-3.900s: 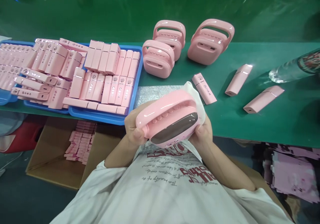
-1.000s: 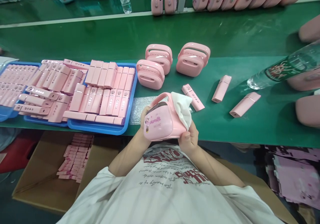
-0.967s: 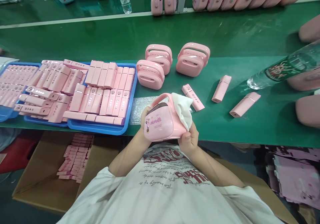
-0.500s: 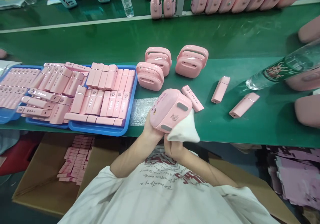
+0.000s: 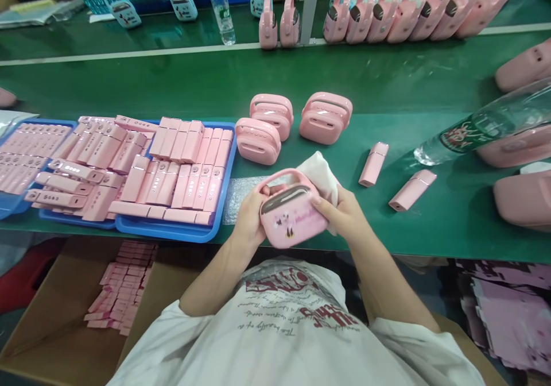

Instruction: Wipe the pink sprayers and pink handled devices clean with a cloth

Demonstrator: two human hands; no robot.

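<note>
A pink portable speaker (image 5: 295,225) with a carry handle, a dark panel and a cartoon print faces up at the bench's front edge. My left hand (image 5: 251,218) is closed around its left side, with fingers through the handle opening. My right hand (image 5: 348,216) grips a white cloth (image 5: 321,172) behind the speaker's right side, its thumb pressed on the printed front. Beyond the speaker stand three more pink speakers (image 5: 326,123). To the right lie two pink stick-shaped microphones (image 5: 373,165).
Blue trays (image 5: 166,234) of pink microphones fill the left. Bubble wrap (image 5: 235,199) lies beside them. A plastic bottle (image 5: 469,133) and more pink speakers (image 5: 523,199) are at right. Several speakers (image 5: 379,18) line the shelf. Below is a cardboard box (image 5: 47,323).
The speaker has turned from its underside to its printed front. My right hand has moved from below it to its right side with the cloth. The microphone behind it is now hidden.
</note>
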